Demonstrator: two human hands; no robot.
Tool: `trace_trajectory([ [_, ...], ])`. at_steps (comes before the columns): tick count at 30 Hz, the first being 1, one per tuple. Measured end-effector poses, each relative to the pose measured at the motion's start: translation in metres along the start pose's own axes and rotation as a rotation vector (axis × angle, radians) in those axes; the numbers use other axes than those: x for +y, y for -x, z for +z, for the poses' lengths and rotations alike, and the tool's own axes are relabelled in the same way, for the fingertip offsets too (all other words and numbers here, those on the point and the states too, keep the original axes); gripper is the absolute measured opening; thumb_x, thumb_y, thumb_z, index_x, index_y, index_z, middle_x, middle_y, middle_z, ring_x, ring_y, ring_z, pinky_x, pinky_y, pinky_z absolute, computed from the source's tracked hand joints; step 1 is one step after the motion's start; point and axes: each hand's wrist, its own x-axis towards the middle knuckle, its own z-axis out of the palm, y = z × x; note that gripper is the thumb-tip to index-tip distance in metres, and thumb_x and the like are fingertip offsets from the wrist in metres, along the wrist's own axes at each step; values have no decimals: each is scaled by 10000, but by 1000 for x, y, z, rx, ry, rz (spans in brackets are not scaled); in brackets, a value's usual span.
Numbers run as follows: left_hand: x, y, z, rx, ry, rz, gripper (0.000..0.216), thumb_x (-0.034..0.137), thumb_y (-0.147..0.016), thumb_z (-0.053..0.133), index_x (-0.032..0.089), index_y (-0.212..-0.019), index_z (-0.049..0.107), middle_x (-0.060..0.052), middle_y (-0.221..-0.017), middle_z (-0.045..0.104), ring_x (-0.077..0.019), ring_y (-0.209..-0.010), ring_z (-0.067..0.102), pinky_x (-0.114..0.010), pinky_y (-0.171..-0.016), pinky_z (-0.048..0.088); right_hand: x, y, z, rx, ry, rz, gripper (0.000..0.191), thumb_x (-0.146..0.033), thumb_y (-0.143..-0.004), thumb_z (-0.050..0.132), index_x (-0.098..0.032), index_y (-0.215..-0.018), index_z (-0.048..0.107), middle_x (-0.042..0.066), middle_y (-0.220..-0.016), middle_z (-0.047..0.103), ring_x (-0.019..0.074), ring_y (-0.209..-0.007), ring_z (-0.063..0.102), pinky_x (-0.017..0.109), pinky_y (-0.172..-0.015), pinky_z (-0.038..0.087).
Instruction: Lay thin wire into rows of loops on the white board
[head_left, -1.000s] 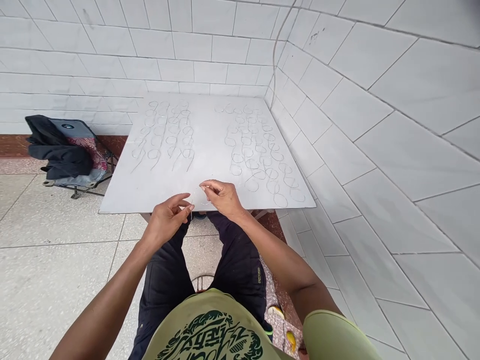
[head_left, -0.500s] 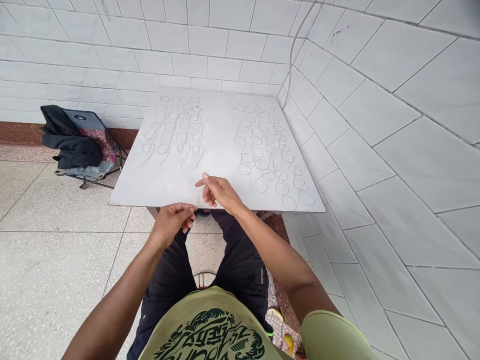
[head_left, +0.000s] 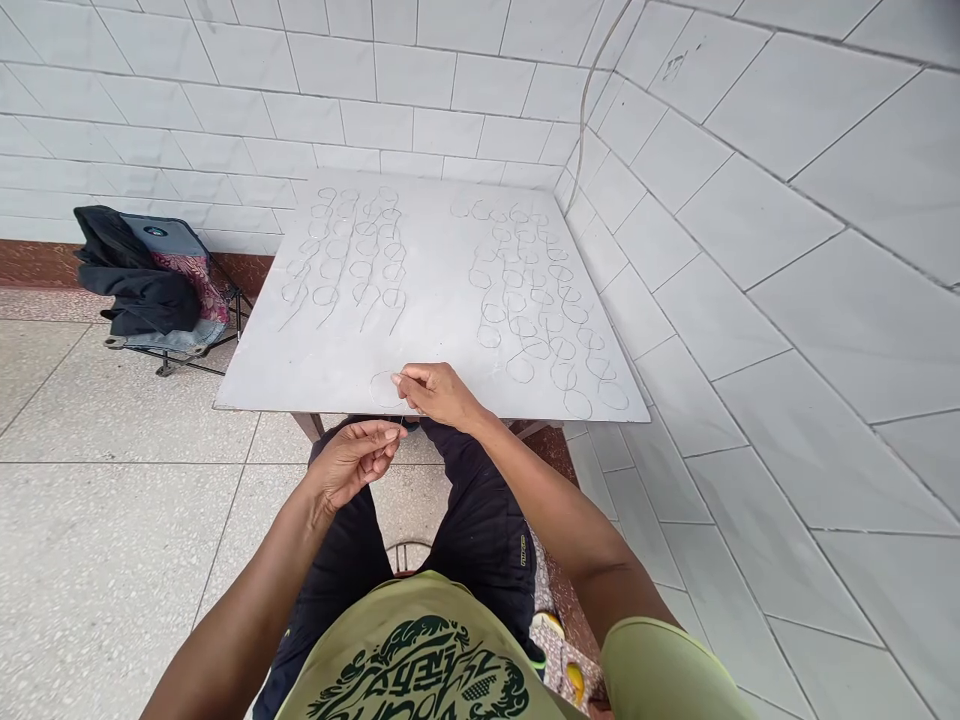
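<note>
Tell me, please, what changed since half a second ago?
The right hand has gone from spread to pinching a thin loop; the left hand drew slightly toward the body, still pinching a strand. The looped wires and folding chair stayed.

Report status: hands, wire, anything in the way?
Left hand pinching thin wire. Right hand pinching faint wire loop. No obstruction seen between hands; other loops on tabletop.

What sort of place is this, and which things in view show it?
Probably a makeshift work corner, perhaps indoors: tiled walls meet behind a white tabletop laid with rows of wire-like loops, and a folding chair stands nearby.
</note>
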Motion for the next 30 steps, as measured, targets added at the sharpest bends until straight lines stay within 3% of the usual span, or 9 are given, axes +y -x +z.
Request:
trace_trajectory([
  [7,-6,7,9,90,-158,136,348,396,-813,819,128,-1029,766,-11,-694,625,-77,-470,522,-194,-374,350,10,-4,17,150,108,-42,381,-401,-1005,487,-192,-696,564,-63,-533,414,99,-516,393,240,-561,326],
  [13,-26,9,41,270,-123,335,339,420,-830,792,132,-1006,755,-25,-731,662,-105,-518,560,-236,-429,421,9,-10,27,222,156,-40,394,-401,-1014,470,-200,-678,511,-57,-543,361,105,-525,345,256,-538,286],
  [16,-30,10,49,291,-103,341,344,445,-847,768,135,-993,752,-32,-747,672,-119,-545,581,-258,-470,466,8,-13,26,218,180,-48,389,-399,-1016,469,-202,-683,502,-58,-545,354,104,-520,329,262,-533,268],
  [20,-20,15,36,273,-237,320,429,518,-866,731,133,-1055,751,-85,-873,732,-173,-712,678,-311,-641,565,8,-11,21,186,225,-60,393,-426,-1020,465,-200,-706,533,-39,-567,432,115,-553,374,259,-567,298],
  [25,-3,16,9,417,-375,416,552,596,-890,668,129,-1181,713,-139,-1095,751,-224,-947,713,-393,-883,581,11,-6,19,166,284,-117,413,-411,-1031,446,-205,-674,473,-38,-574,418,112,-555,348,263,-575,279],
  [30,-4,11,-5,435,-615,450,516,536,-895,686,144,-1230,691,-133,-1148,741,-243,-1029,707,-409,-944,565,9,-7,24,157,275,-130,419,-401,-1032,450,-203,-663,456,-50,-556,399,101,-534,346,257,-573,286],
])
